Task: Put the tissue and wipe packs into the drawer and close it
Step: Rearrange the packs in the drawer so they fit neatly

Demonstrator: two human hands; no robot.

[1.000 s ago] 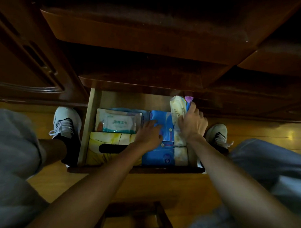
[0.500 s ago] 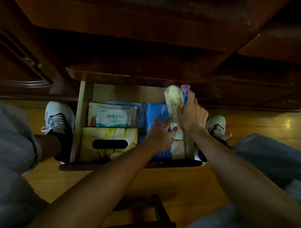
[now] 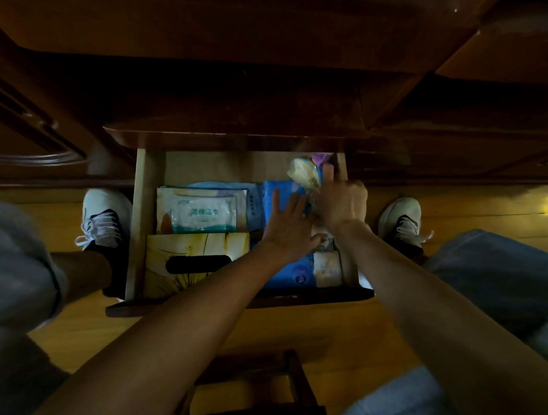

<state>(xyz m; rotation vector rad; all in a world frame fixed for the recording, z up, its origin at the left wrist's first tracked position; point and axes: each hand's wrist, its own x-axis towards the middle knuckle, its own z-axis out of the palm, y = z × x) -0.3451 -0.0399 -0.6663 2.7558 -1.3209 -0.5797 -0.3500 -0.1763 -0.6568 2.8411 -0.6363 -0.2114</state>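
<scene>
The wooden drawer (image 3: 144, 212) stands pulled out beneath the dark cabinet. Inside lie a white wipe pack with a teal label (image 3: 201, 214) at the back left, a yellow tissue box (image 3: 190, 250) in front of it, and a blue pack (image 3: 296, 271) on the right. A pale yellow tissue pack (image 3: 305, 173) stands on end along the drawer's right side, with a purple item (image 3: 322, 158) behind it. My left hand (image 3: 290, 225) lies flat with straight fingers on the blue pack. My right hand (image 3: 344, 201) grips the yellow pack, forefinger pointing up.
My two white sneakers (image 3: 103, 218) (image 3: 402, 221) stand on the wooden floor either side of the drawer. The dark cabinet body (image 3: 261, 68) overhangs the drawer's back. A dark wooden stool frame (image 3: 257, 391) sits between my legs at the bottom.
My left hand slid right across the blue pack and flattened beside my right hand. The right hand stayed on the upright yellow pack, pressing it toward the drawer's right wall.
</scene>
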